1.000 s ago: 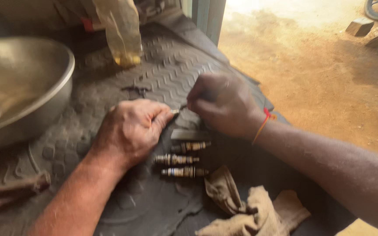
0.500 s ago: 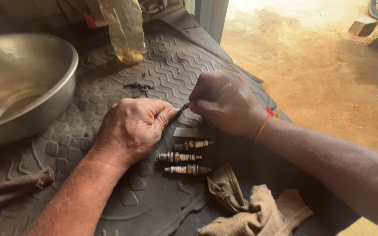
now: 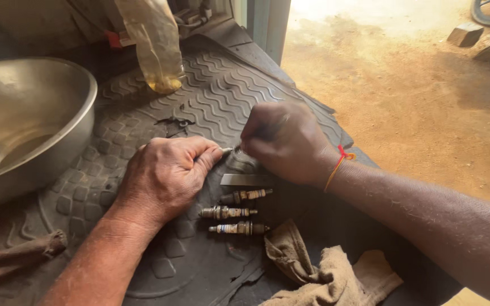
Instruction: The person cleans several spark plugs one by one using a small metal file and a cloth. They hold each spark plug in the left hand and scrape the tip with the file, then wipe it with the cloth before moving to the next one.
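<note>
Head view: your left hand (image 3: 168, 173) was clenched into a fist on the black rubber mat (image 3: 211, 90), and from its thumb side a small metal tip (image 3: 227, 149) projected, most likely the end of a spark plug hidden inside the fist. Your right hand (image 3: 287, 144) was closed around a slender dark tool (image 3: 267, 130), the point of which met that metal tip just beside the left thumb. A red and yellow thread (image 3: 338, 164) circled your right wrist. Directly below the two hands, a flat metal blade (image 3: 245, 179) lay on the mat, and just beneath it three loose spark plugs (image 3: 231, 212) lay side by side, roughly parallel, close together. A crumpled tan rag (image 3: 324, 269) rested on the mat to the lower right of the plugs. A large metal bowl (image 3: 29, 119) stood at the left edge of the mat, well apart from the hands, and a clear plastic bag (image 3: 154, 45) holding yellowish liquid hung above the mat's far side. Sunlit dirt ground (image 3: 404, 96) lay beyond the mat on the right.
</note>
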